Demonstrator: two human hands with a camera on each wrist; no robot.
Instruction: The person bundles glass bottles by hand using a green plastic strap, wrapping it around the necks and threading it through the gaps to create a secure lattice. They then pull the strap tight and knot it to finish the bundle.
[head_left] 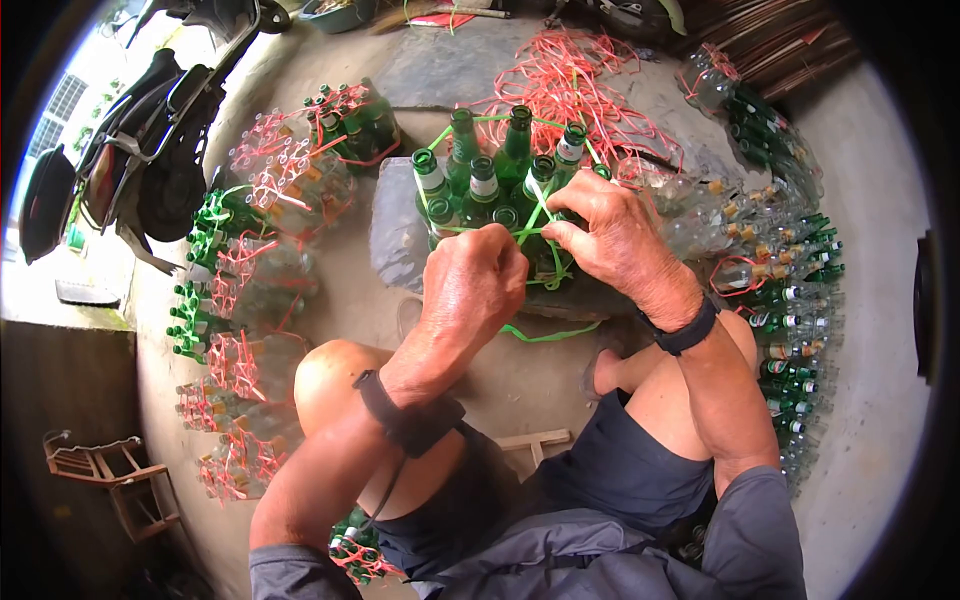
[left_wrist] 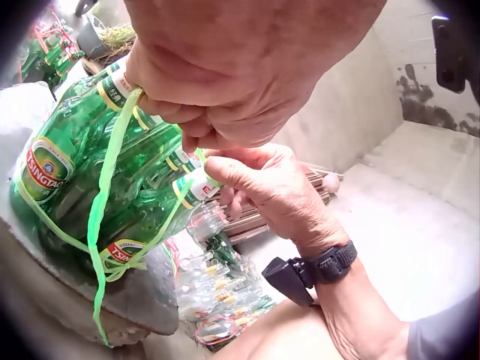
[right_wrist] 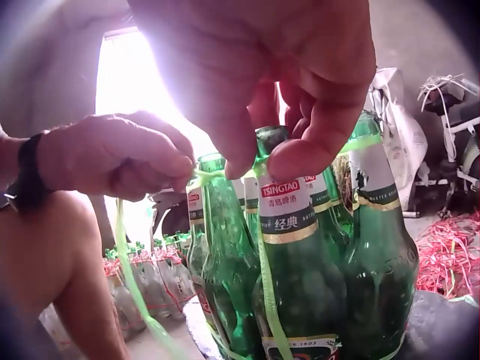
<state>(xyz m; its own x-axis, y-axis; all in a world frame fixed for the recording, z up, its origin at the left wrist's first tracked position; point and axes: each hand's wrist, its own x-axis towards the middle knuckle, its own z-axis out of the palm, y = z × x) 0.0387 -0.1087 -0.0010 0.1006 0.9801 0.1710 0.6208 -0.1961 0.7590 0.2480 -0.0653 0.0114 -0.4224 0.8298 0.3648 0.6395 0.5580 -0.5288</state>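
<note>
A cluster of green Tsingtao beer bottles stands upright on a stone block in front of the person. Light-green plastic strap circles the bottles low down, runs up their sides and passes round the necks. The left hand grips the strap at the near side of the necks, its fingers curled; a loose tail hangs below it. Beside it, the right hand pinches the strap at a near bottle's neck, thumb and fingertips right by the mouth. In the right wrist view, both hands' fingertips are close together along the strap.
Tangled red strapping lies behind the block. Rows of bound bottles line the left and right sides. A motorbike stands at the upper left, and a small wooden chair is at the lower left.
</note>
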